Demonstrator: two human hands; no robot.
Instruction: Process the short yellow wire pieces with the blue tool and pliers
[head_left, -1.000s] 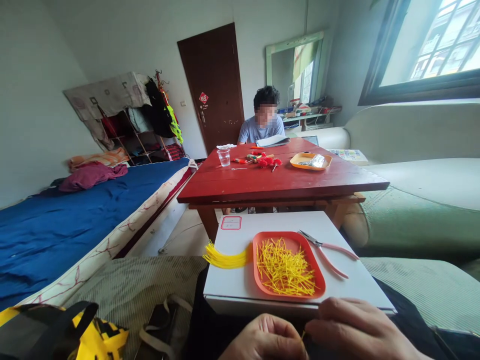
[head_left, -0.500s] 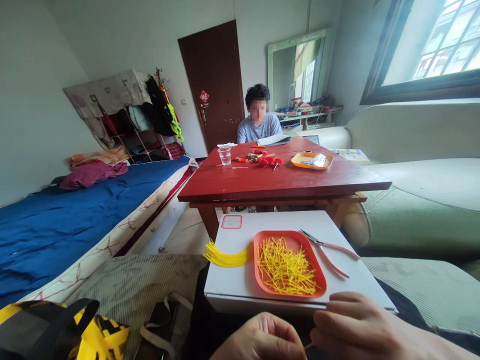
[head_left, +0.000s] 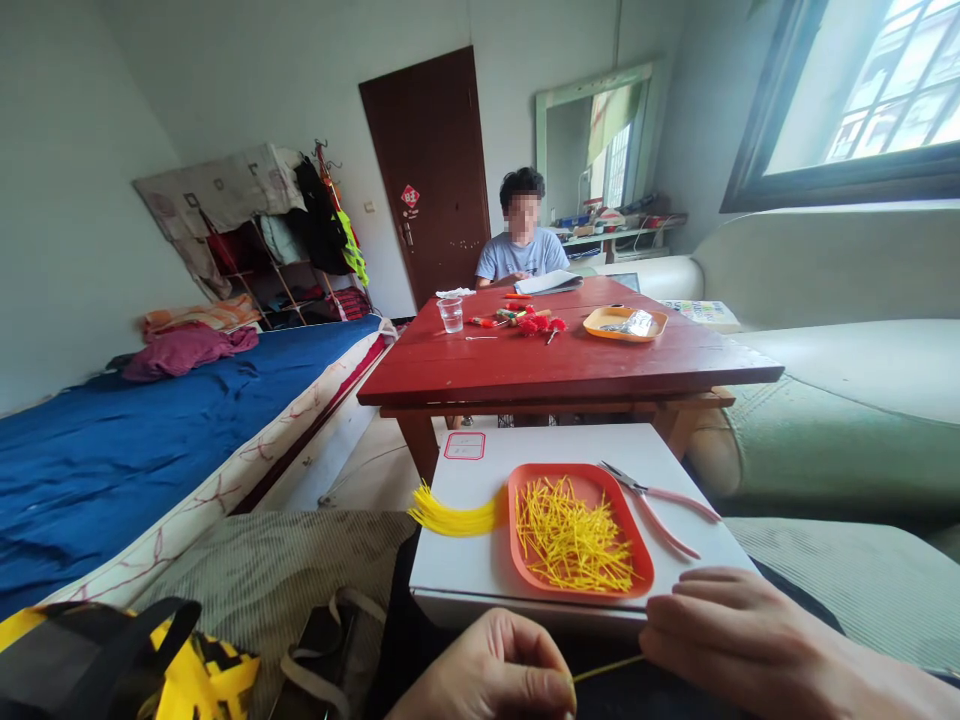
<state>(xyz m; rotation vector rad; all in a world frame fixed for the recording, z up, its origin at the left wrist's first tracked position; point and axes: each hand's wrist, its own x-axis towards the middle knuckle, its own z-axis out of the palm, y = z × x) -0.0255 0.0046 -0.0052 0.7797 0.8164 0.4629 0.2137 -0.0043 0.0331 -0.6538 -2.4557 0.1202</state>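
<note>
A thin yellow strand (head_left: 609, 669) stretches between my two hands in front of the white box (head_left: 472, 575). My left hand (head_left: 499, 670) pinches one end between thumb and forefinger. The other end disappears into the curled fingers of my right hand (head_left: 739, 635), near the box's front right corner. On the box, an orange tray (head_left: 517, 560) holds a pile of short yellow pieces (head_left: 574, 535). Left of it lies a bundle of long yellow strands (head_left: 457, 515). Pliers with pink handles (head_left: 667, 520) rest to the tray's right.
Behind the box stands a red table (head_left: 450, 370) with a plastic cup (head_left: 451, 314), red items (head_left: 536, 322) and a yellow tray (head_left: 592, 322). A person (head_left: 523, 250) sits beyond it. A blue bed (head_left: 187, 420) is at left, a yellow-black bag (head_left: 97, 665) at lower left.
My hands have moved apart, left hand to the left and right hand to the right. More of the yellow strand now shows between them. The seated person's head has shifted slightly right.
</note>
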